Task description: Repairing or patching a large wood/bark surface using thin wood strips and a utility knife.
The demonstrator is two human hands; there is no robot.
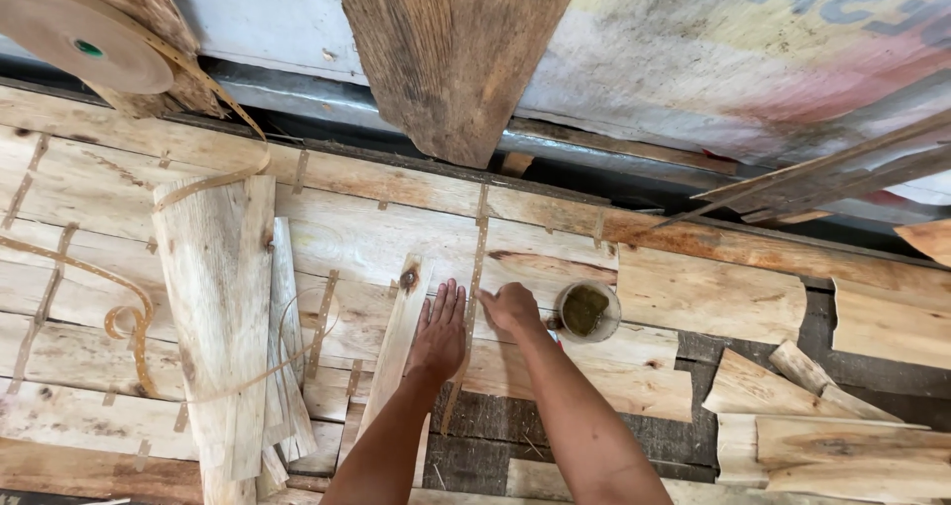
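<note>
My left hand [439,332] lies flat, fingers apart, on pale wood veneer sheets [376,243], beside a narrow veneer strip with a dark knot [401,332]. My right hand [512,309] is curled into a loose fist, pressing on a strip of brown perforated tape [476,267] that runs along a seam between sheets. Whether the fist pinches the tape end is hidden. A small round pot of greenish-brown paste [584,310] stands just right of my right hand.
A big roll of brown tape [84,38] hangs at top left, its loose end curling down over a stack of veneer pieces [223,317]. A thick wooden post [451,54] stands behind. Loose veneer scraps [822,426] lie at right.
</note>
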